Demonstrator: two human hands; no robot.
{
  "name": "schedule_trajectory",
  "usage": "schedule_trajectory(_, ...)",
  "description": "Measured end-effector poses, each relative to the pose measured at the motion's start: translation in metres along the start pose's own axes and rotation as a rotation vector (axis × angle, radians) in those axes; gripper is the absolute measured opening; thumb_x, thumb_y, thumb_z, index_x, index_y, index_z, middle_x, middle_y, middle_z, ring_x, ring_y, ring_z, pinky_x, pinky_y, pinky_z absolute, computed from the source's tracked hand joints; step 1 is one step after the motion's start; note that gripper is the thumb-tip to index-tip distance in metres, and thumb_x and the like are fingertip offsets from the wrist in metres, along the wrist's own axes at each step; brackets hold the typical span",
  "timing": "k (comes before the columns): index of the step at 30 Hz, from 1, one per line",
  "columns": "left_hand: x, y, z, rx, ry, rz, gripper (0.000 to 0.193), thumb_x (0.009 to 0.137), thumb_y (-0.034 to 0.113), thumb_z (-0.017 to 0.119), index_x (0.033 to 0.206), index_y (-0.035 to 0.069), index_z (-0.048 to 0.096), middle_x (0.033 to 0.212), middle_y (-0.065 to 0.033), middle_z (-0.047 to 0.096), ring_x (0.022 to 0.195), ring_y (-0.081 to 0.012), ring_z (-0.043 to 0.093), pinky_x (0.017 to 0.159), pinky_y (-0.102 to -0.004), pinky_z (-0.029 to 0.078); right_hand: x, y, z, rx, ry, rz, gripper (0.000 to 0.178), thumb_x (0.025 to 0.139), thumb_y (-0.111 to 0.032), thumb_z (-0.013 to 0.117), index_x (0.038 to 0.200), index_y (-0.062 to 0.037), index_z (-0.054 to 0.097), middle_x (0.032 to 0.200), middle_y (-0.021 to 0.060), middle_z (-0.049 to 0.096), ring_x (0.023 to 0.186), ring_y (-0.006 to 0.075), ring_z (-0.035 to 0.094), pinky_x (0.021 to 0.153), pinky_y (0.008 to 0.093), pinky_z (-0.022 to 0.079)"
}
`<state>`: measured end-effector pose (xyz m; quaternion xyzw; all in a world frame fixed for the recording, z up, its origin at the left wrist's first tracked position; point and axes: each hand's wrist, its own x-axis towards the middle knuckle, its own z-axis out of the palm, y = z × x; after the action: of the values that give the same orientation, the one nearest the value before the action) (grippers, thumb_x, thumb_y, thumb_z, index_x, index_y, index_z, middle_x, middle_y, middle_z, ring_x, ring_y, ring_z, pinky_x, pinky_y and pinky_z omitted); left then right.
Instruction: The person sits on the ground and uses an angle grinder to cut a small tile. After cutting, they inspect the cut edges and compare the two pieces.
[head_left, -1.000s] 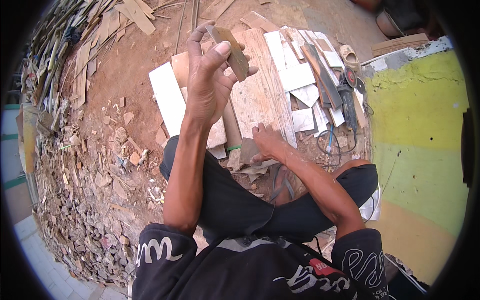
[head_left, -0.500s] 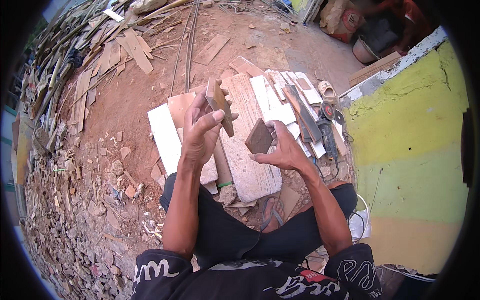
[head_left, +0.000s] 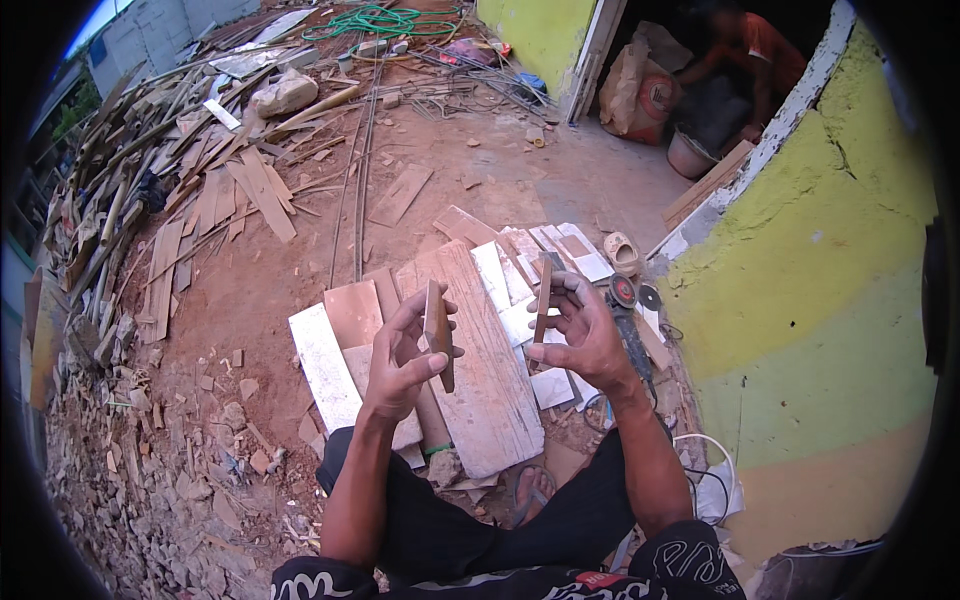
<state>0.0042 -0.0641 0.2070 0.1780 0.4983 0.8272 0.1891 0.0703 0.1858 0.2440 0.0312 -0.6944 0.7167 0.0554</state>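
Observation:
My left hand (head_left: 398, 365) grips a small brown tile piece (head_left: 437, 332) by its edges, thumb on the near side and fingers behind. Across from it, my right hand (head_left: 592, 345) pinches a second brown tile piece (head_left: 541, 312), seen almost edge-on. The two pieces are raised upright, facing each other with a gap between. Below them lies a long, worn, whitish-brown slab (head_left: 480, 390). An angle grinder (head_left: 624, 300) with a red disc centre rests on the ground beyond my right hand.
White and brown tile offcuts (head_left: 325, 360) lie around the slab. Wood scraps (head_left: 262, 195) and rubble (head_left: 180, 450) spread at the left. A yellow-green wall (head_left: 800, 310) stands at the right. In the doorway, another person (head_left: 765, 50) bends by a bucket (head_left: 690, 153).
The view has tilted up and shows more of the doorway. My hands have brought the two tile pieces to a similar height; the right piece has turned from face-on to edge-on.

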Motion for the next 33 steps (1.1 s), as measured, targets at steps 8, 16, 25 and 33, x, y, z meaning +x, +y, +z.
schedule_trajectory(8,0.002,-0.003,0.005,-0.081,-0.116,-0.025,0.106,0.066,0.04,0.087,0.152,-0.002,0.04,0.14,-0.0176,0.055,0.123,-0.0247,0.057,0.098,-0.0407,0.056,-0.001,0.016,0.006,-0.597,0.276,-0.228,0.099,0.063,-0.032,0.095,0.137,0.0062,0.041,0.127,0.023,0.052,0.119,0.0329,0.057,0.099,0.0434,0.05)
schedule_trajectory(16,0.0,-0.011,0.012,-0.201,-0.167,-0.083,0.111,0.066,0.038,0.088,0.154,-0.003,0.035,0.145,-0.0214,0.053,0.124,-0.025,0.058,0.1,-0.0416,0.056,0.001,0.018,0.009,-0.745,0.27,-0.325,0.097,0.062,-0.03,0.092,0.137,0.0061,0.041,0.127,0.0248,0.047,0.121,0.0399,0.049,0.104,0.0494,0.044)
schedule_trajectory(25,-0.004,-0.01,0.011,-0.39,-0.135,-0.123,0.111,0.067,0.037,0.084,0.155,-0.006,0.031,0.146,-0.0261,0.049,0.118,-0.026,0.063,0.099,-0.0398,0.057,0.001,0.011,0.014,-0.715,0.269,-0.276,0.095,0.062,-0.03,0.091,0.137,0.0057,0.045,0.127,0.0241,0.048,0.118,0.0378,0.054,0.101,0.0465,0.048)
schedule_trajectory(33,-0.002,-0.008,0.007,-0.336,-0.149,-0.09,0.107,0.068,0.033,0.083,0.154,-0.005,0.033,0.144,-0.0215,0.051,0.123,-0.0263,0.06,0.102,-0.041,0.055,0.0,0.007,0.01,-0.374,0.154,-0.116,0.09,0.07,-0.031,0.093,0.136,0.0092,0.048,0.135,0.0223,0.047,0.123,0.0293,0.058,0.096,0.0367,0.056)
